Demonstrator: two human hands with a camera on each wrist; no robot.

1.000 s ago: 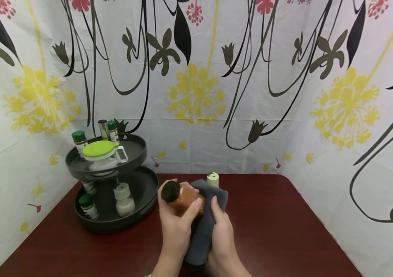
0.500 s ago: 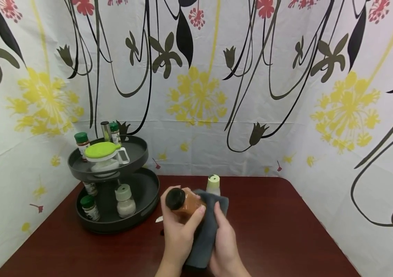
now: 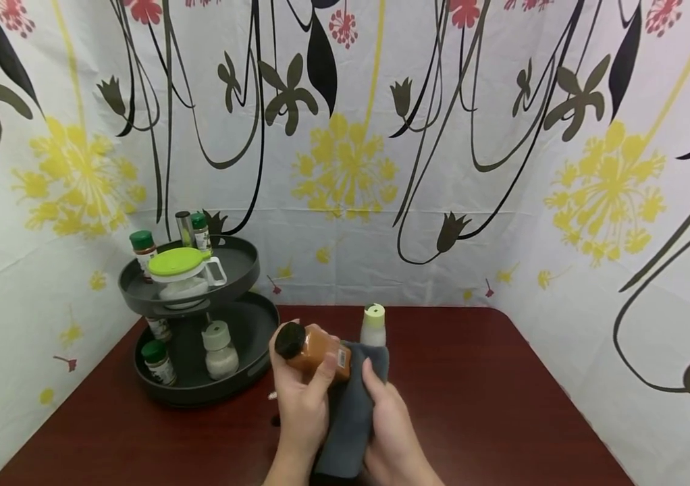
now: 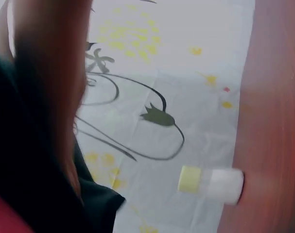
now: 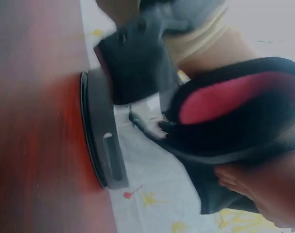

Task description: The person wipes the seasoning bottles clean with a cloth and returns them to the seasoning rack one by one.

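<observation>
In the head view my left hand (image 3: 301,412) grips a tilted spice bottle (image 3: 319,352) with a black cap and orange-brown contents. A small white label shows near the bottle's base. My right hand (image 3: 395,422) holds a folded grey-blue cloth (image 3: 345,425) against the base end, thumb on top of the cloth. The right wrist view is blurred; there the cloth (image 5: 205,187) hangs in dark folds with a pink patch (image 5: 220,99) showing. Dark cloth (image 4: 101,201) also appears in the left wrist view. The fingers behind the bottle and cloth are hidden.
Beyond the hands stands a shaker with a pale yellow-green cap (image 3: 373,327). On the left, a two-tier dark turntable (image 3: 248,378) carries several spice jars and a green-lidded container (image 3: 181,277). Patterned fabric (image 3: 345,256) backs the reddish-brown table (image 3: 479,405).
Both hands have shifted slightly left with the bottle and cloth. The bottle has turned so its small white label shows, and more of the shaker behind is visible.
</observation>
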